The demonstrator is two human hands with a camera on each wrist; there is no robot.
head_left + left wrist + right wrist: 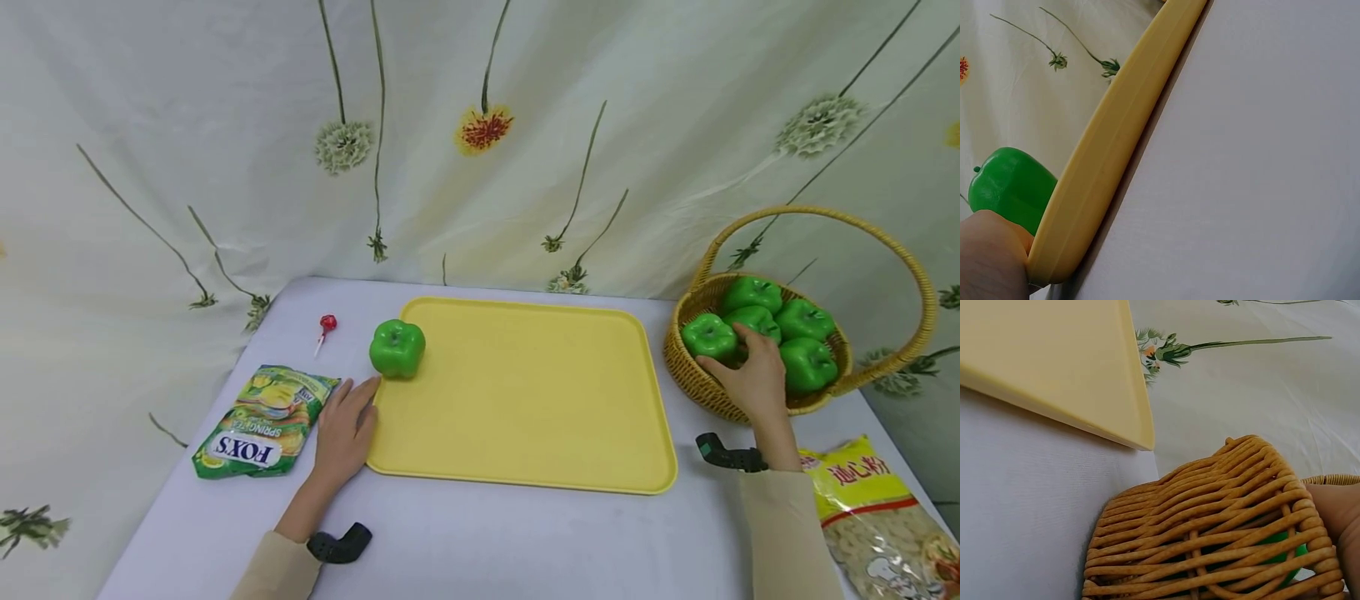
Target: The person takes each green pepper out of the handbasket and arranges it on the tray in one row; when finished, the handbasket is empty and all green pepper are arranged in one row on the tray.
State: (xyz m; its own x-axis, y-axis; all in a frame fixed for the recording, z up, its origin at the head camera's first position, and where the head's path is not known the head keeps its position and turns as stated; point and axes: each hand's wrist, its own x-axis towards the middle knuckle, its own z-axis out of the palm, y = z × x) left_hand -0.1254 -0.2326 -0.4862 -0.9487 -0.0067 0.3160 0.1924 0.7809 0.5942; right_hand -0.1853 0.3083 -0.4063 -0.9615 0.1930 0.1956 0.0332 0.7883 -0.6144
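My right hand (753, 379) reaches into the wicker basket (693, 383), thumb and fingertips round the near-left green pepper (708, 335). In the right wrist view the basket's side (1210, 519) hides most of that grip; part of the hand (1341, 515) shows at the right edge. My left hand (345, 433) rests at the left rim of the yellow tray (517, 400), fingers extended. Just beyond its fingertips one green pepper (397, 348) sits over the tray's upper left corner. The left wrist view shows the hand (991, 256) against the tray's side (1097, 156), with the pepper (1013, 184) behind.
Several more green peppers (806, 364) lie in the basket, under its tall arched handle (926, 308). A green candy bag (262, 422) and a red lollipop (327, 323) are on the table's left side. A yellow-topped pasta bag (881, 517) lies at the near right.
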